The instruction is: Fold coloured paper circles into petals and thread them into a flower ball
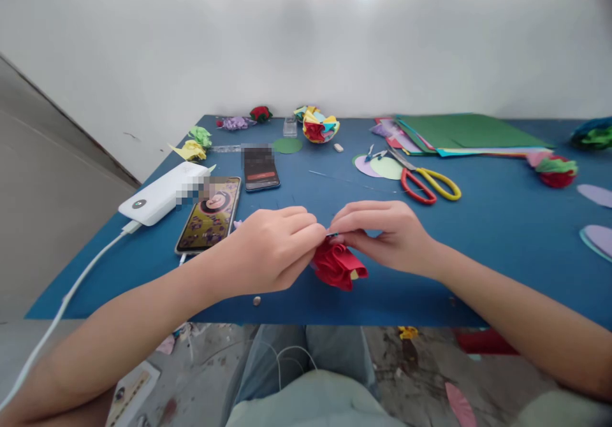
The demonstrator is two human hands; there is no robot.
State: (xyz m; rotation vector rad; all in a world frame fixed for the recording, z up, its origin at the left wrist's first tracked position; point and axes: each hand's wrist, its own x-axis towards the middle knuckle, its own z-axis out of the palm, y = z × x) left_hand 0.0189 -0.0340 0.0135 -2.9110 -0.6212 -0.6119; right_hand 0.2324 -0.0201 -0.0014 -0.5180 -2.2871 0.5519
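Red paper flower held above the near edge of the blue counter, roughly midway across the view. Its upper edge is pinched by the left hand, fingers curled and closed together. The same edge is gripped from the other side by the right hand, thumb and fingertips brought together, an open loop left behind them. Fingertips of both nearly meet; exact contact there is partly hidden.

Beyond the hands, scissors with red and yellow handles are laid open, just beside overlapping paper circles. Behind these, a stack of coloured paper is seen, green sheet uppermost. A multicoloured paper ball is set near a green paper circle.

On the left side, a lit phone is placed close to a white power bank, into which a white cable is plugged. A darker phone is noted farther back.
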